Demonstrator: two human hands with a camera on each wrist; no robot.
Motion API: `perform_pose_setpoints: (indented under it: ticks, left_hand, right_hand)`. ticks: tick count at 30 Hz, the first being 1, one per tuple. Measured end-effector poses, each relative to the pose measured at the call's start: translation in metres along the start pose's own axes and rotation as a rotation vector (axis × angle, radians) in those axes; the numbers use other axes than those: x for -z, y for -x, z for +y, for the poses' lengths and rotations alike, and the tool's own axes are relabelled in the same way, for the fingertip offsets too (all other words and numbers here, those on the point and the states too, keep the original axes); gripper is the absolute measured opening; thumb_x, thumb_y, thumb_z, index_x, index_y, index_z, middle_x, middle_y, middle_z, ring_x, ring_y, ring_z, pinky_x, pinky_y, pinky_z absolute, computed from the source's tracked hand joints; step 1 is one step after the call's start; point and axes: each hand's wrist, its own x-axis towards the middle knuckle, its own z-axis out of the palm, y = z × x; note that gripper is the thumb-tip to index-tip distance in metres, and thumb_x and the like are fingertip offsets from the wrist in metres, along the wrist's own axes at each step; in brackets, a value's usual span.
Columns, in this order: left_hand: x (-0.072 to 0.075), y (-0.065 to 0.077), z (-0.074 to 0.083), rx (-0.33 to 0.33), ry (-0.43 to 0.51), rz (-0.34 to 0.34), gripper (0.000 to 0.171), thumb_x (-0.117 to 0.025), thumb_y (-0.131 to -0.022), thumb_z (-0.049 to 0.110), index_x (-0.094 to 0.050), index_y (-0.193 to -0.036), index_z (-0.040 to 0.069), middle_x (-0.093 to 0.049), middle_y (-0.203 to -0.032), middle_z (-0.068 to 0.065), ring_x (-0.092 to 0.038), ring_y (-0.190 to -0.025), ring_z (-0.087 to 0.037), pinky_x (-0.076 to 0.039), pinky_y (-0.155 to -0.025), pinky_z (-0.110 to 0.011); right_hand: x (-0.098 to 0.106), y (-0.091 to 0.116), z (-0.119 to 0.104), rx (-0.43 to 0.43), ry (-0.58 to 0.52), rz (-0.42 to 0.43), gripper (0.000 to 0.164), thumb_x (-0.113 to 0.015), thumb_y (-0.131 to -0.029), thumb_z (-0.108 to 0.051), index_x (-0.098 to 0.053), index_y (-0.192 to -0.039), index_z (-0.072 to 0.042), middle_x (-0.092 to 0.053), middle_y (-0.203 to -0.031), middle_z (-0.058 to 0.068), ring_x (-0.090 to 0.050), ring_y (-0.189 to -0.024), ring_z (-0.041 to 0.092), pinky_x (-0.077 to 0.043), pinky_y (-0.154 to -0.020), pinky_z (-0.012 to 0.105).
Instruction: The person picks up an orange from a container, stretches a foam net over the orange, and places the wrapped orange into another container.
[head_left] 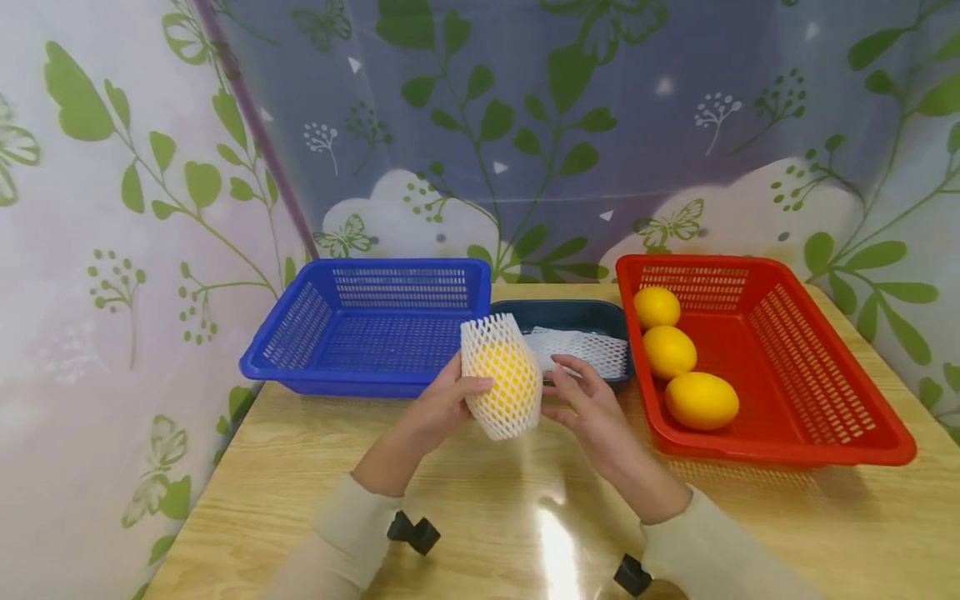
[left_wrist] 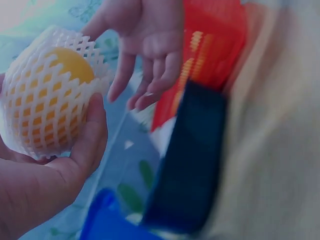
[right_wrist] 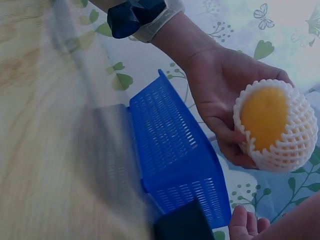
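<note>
We grip the netted yellow fruit (head_left: 501,382) with our left hand (head_left: 435,407), probably for steadiness; our right hand (head_left: 592,410) is beside, loosely spread.

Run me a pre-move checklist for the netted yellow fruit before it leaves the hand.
1. Left hand gripping the netted fruit: ok.
2. Foam net around the fruit's sides: ok.
3. Net closed over both ends: not ok; bare yellow shows at an open end.
4. Right hand off the net: cannot tell; fingertips are very close.
5. Blue basket upright: ok.
6. More netting in the dark tray: ok.
</note>
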Motion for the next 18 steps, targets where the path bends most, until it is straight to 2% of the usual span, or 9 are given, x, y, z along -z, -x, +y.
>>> perform_pose_setpoints:
  ticks: [4,9,13,18]
  left_hand:
    - [0.017,0.004,0.019,-0.045,-0.036,0.043,0.075,-0.046,-0.091,0.013,-0.005,-0.154,0.011,-0.040,-0.139,-0.026,-0.054,-0.118,-0.027,-0.040,-0.104,-0.049]
    - [0.039,0.013,0.045,-0.094,-0.094,0.128,0.073,-0.048,-0.089,0.016,-0.011,-0.153,0.012,-0.047,-0.132,-0.017,-0.060,-0.108,-0.018,-0.046,-0.097,-0.041]
    - [0.059,0.015,0.063,-0.139,-0.121,0.187,0.069,-0.048,-0.091,0.018,-0.014,-0.151,0.013,-0.047,-0.128,-0.011,-0.060,-0.105,-0.016,-0.049,-0.091,-0.035]
    - [0.086,0.015,0.074,-0.151,-0.143,0.285,0.064,-0.045,-0.095,0.017,-0.014,-0.151,0.016,-0.043,-0.128,-0.009,-0.056,-0.107,-0.017,-0.049,-0.088,-0.032]
  right_hand:
    - [-0.011,-0.007,-0.003,0.058,-0.011,-0.009,0.049,-0.053,-0.101,-0.018,-0.033,-0.143,-0.003,-0.042,-0.138,0.019,-0.054,-0.113,0.026,-0.051,-0.095,0.035]
    - [-0.022,-0.016,-0.004,0.113,0.047,-0.023,0.054,-0.058,-0.098,-0.014,-0.033,-0.145,-0.004,-0.039,-0.145,0.018,-0.048,-0.123,0.032,-0.045,-0.102,0.043]
    - [-0.031,-0.023,-0.003,0.172,0.137,-0.027,0.057,-0.062,-0.095,-0.015,-0.035,-0.145,-0.008,-0.036,-0.148,0.014,-0.041,-0.133,0.034,-0.038,-0.108,0.049]
    - [-0.044,-0.032,-0.003,0.237,0.256,-0.034,0.065,-0.071,-0.090,-0.023,-0.038,-0.145,-0.014,-0.032,-0.152,0.010,-0.031,-0.141,0.033,-0.032,-0.112,0.049]
